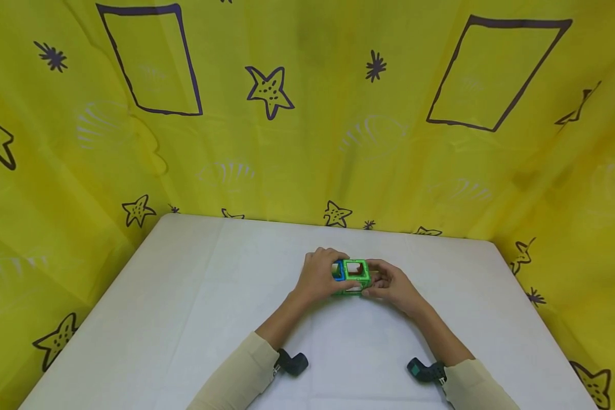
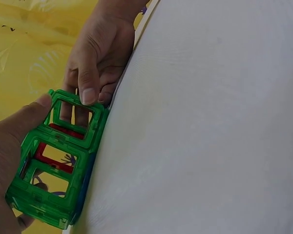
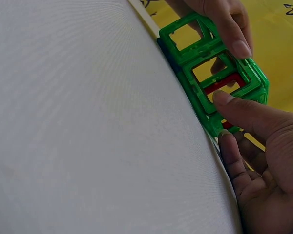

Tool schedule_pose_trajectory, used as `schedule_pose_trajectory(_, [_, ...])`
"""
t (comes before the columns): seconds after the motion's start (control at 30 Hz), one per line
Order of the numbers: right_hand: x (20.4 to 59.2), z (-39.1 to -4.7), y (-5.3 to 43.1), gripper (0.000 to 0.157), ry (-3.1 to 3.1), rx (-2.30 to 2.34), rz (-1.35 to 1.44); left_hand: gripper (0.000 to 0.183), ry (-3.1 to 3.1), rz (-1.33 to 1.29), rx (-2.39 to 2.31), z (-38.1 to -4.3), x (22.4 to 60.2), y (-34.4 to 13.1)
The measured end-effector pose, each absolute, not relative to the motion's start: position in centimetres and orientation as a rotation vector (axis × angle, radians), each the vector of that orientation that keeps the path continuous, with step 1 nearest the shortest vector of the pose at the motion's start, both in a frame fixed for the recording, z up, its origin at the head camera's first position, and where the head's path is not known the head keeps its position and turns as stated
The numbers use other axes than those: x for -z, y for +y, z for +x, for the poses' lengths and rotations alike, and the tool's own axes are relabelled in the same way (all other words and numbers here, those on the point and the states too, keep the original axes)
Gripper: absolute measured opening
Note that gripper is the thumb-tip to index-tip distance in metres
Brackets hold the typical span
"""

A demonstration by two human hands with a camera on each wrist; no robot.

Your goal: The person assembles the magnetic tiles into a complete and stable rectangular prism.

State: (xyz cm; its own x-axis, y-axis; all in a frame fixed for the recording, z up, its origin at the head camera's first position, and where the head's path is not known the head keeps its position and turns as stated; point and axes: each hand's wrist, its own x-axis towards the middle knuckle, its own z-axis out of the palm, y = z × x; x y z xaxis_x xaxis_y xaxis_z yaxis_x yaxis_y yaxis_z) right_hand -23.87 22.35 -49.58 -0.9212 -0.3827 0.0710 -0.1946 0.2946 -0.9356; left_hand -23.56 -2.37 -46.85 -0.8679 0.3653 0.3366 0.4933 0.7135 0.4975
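Observation:
A small box-like structure of see-through magnetic tiles (image 1: 365, 273) stands on the white table, mostly green with blue and red tiles in it. My left hand (image 1: 319, 274) grips its left end, thumb along the near side and fingers over the far side. At the opposite end is my right hand (image 1: 397, 288), its thumb and fingers curled against the tiles. Two square green frames (image 2: 63, 140) lie side by side on the face seen in the left wrist view. In the right wrist view, my right thumb (image 3: 234, 105) presses one green frame, while the fingers behind it are partly hidden.
The white tabletop (image 1: 225, 319) spreads around both hands. A yellow curtain (image 1: 312, 142) with drawn stars and shells hangs behind the table and along its sides. Dark wrist cameras (image 1: 293, 363) sit at both sleeve cuffs.

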Motion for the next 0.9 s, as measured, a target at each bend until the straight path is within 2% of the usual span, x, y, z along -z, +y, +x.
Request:
schedule_pose_trajectory(0.43, [49.4,-23.8,22.0,0.07,2.394,1.662,-0.473,0.082,-2.922,-0.649,1.175,-23.6,46.4,-5.0])
schedule_pose_trajectory(0.63, [49.3,-23.7,22.1,0.071,2.392,1.655,-0.473,0.08,-2.928,-0.699,1.23,-23.9,46.9,-6.4])
schedule_pose_trajectory(0.9, [48.9,-23.4,22.0,0.069,2.408,1.653,-0.496,0.077,-2.968,-0.627,1.303,-23.5,46.6,-7.7])
